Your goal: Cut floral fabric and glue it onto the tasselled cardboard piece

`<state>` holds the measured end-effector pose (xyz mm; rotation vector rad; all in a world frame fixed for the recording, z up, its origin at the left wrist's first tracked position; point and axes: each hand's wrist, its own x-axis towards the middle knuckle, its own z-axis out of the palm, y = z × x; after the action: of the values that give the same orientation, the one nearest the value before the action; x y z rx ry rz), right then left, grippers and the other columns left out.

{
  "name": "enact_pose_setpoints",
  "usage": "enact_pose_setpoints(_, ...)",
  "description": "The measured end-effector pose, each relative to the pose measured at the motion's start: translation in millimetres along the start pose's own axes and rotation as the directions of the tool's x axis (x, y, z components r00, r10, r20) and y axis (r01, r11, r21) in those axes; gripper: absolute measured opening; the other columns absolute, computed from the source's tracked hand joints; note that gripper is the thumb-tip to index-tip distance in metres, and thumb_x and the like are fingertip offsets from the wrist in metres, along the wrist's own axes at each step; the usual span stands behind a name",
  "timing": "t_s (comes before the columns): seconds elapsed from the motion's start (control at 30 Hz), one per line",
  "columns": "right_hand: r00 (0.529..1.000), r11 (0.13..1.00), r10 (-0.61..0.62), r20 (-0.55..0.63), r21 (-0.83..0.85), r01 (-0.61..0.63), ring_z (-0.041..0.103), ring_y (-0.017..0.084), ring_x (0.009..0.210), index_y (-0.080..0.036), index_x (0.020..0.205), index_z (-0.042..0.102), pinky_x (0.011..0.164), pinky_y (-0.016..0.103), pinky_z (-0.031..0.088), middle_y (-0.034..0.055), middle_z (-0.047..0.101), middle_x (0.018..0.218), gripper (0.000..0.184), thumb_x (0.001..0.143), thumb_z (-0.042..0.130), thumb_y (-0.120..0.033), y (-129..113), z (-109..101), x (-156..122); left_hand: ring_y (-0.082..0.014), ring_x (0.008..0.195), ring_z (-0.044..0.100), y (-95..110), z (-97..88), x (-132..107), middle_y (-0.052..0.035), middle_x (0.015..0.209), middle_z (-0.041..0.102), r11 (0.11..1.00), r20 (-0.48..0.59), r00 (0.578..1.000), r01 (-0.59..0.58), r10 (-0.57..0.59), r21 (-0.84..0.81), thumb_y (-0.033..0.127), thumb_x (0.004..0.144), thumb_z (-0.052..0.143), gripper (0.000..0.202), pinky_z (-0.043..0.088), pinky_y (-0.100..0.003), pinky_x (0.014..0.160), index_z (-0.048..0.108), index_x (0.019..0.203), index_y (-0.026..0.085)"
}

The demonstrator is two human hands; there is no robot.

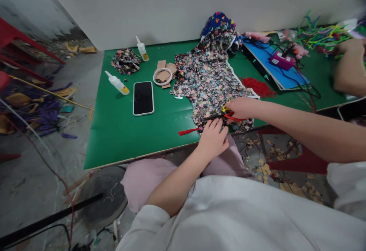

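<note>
A dark floral cloth (pixel 204 75) with a white edge is spread over the green table, reaching its front edge. My right hand (pixel 241 108) is closed round the red and yellow handles of a pair of scissors (pixel 215 116), whose dark blades lie over the cloth and point left. Just below the blades, my left hand (pixel 214 136) rests on the cloth's front edge with its fingers spread. A red tassel (pixel 188 132) sticks out to the left of those fingers. Whether the blades are parted is too small to make out.
On the green table (pixel 114 136) lie a phone (pixel 143 98), a white ring (pixel 162 76) on cardboard pieces, two white bottles (pixel 117 83) (pixel 142 49), crumpled cloth (pixel 126 61), red threads (pixel 259 87) and a blue folder (pixel 271 62) with cords. Another person's arm (pixel 350 68) is at right.
</note>
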<state>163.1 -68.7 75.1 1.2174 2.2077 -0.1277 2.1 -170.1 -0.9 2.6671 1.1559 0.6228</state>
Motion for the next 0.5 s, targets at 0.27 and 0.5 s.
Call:
enact_pose_setpoints(0.27,1.0,1.0,-0.013,-0.001,0.001,0.013,0.063,0.029,0.082,-0.01,0.096,0.058,0.063,0.032,0.042,0.018,0.066,0.091,0.062,0.069,0.051,-0.065,-3.2,0.0,1.0,-0.0286,0.125,0.039,-0.1,0.2,-0.4,-0.0163,0.131,0.048,1.0,-0.003,1.0,-0.002,0.002,0.005,0.031,0.077,0.052,0.041,0.026,-0.044,0.107,0.054,0.114,0.014)
enact_pose_setpoints(0.5,1.0,1.0,-0.018,0.004,0.003,0.018,0.064,0.028,0.079,-0.011,0.094,0.06,0.06,0.031,0.041,0.0164,0.067,0.088,0.041,0.078,0.043,-0.045,-9.3,-4.1,2.7,-0.0287,0.125,0.039,-0.1,-0.7,-0.5,-0.0157,0.129,0.049,1.0,0.001,1.0,-0.005,0.005,-0.004,0.031,0.077,0.051,0.04,0.026,-0.044,0.107,0.054,0.114,0.014)
